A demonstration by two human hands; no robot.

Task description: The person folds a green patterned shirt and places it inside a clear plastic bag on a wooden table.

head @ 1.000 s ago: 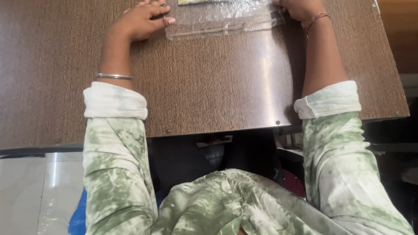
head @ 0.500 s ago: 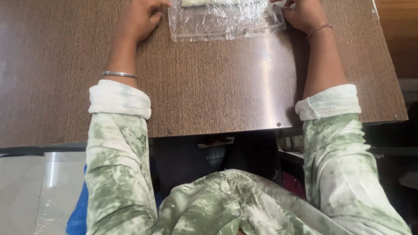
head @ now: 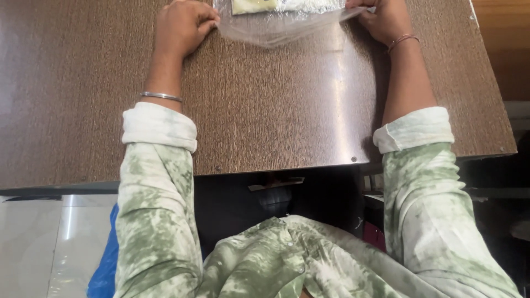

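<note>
Head view: my left hand (head: 185, 25) and right hand (head: 383, 19) each pinch a near corner of the clear bag (head: 281, 25) at the worktop's (head: 265, 110) far edge, its long axis running left-right between them, equally near both.

Brown wood-grain table (head: 265, 110) – glare-streaked, pale tiled floor (head: 38, 243), blue cloth (head: 105, 265) at its edge

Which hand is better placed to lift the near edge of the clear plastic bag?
Left, though narrowly. The left hand pinches the clear plastic bag at its near corner on the brown wooden table. The right hand grips the far side, partly cut off.
</note>
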